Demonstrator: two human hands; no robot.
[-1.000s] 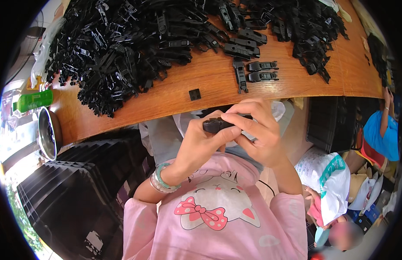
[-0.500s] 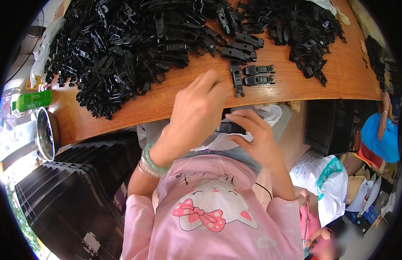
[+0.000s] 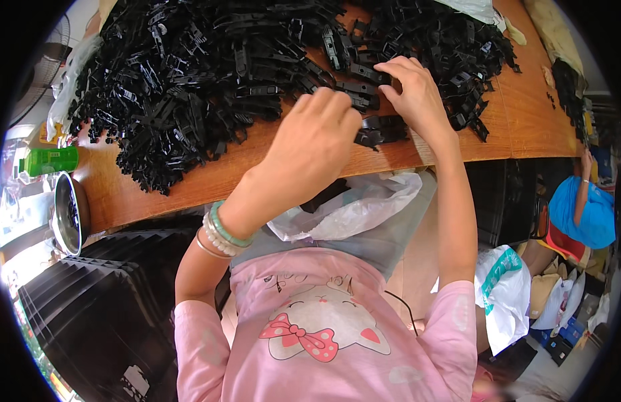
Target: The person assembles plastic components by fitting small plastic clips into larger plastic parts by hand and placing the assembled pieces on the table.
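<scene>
My left hand (image 3: pixel 314 146) is over the front of the wooden table, back of the hand up and fingers curled in. Whatever its fingertips may hold is hidden beneath them. Just right of it lie a few clip-like black plastic parts (image 3: pixel 385 127), close together and partly covered by the hand. My right hand (image 3: pixel 417 97) reaches farther over the table, thumb and forefinger apart, beside another black plastic part (image 3: pixel 368 72). Whether it touches that part I cannot tell. A white plastic bag (image 3: pixel 384 204) lies open on my lap with something dark (image 3: pixel 327 195) in it.
A large heap of black plastic parts (image 3: pixel 183 74) covers the table's left and back; a smaller heap (image 3: pixel 451 50) lies right. A green bottle (image 3: pixel 50 161) and metal bowl (image 3: pixel 83 211) are at the left edge. Black crates (image 3: pixel 116 288) stand below. Someone in blue (image 3: pixel 581 209) is at far right.
My right hand has gone from the bag on my lap up to the parts on the table. The left hand stays curled near the table's front, and the lap bag shows more.
</scene>
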